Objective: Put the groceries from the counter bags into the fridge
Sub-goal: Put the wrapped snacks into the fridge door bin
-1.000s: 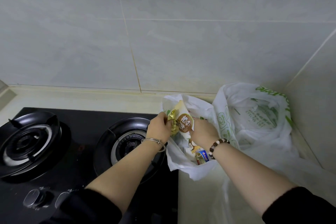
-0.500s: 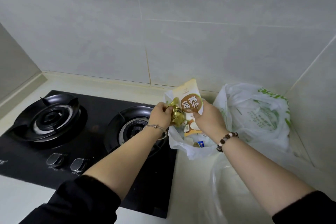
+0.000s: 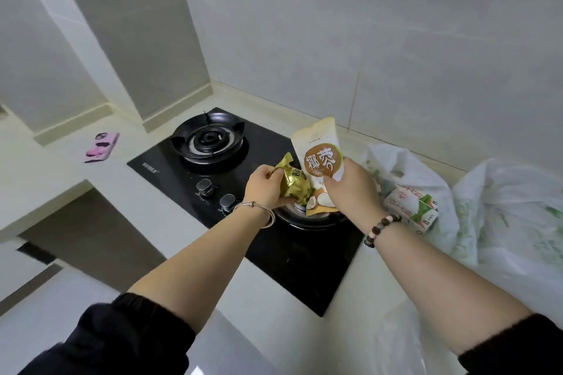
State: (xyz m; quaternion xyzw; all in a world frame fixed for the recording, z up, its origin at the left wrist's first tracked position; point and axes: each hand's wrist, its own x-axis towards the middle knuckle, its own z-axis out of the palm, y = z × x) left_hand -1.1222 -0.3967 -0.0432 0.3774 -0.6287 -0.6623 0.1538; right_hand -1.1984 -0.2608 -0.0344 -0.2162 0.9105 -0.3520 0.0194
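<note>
Pouch [image 3: 320, 158]: cream with a brown disc of print and coconut halves drawn low on it, gripped in the right hand [image 3: 350, 192].
Right grip: the fingers are curled round the pouch's right edge about midway down, closed tight on it, with the back of the hand toward the camera.
Pouch axis: the long axis stands nearly upright, sealed top edge uppermost and leaning a little away toward the tiled wall [image 3: 396, 39]; the printed face looks at the camera.
Gold packet [image 3: 295, 189]: crumpled foil, touching the pouch's lower left side, one corner poking upward.
Left grip: the left hand [image 3: 263, 189] is wrapped round the packet's left side, thumb on top, fingers curled underneath.
Where: both items are held in the air over the near burner of the black stove [image 3: 243, 253], just left of the bags.
Near bag [image 3: 405, 167]: white plastic, mouth open, on the counter [image 3: 61, 179] beside the stove.
Carton [image 3: 411, 207]: white, red and green, lying in that bag's mouth.
Far bag [image 3: 518, 207]: a second white bag with green print, further right.
Wrists: a silver bangle [image 3: 259, 210] on the left, a beaded bracelet [image 3: 380, 230] on the right.
Phone [image 3: 102, 148]: pink case, lying flat, well apart to the left.
</note>
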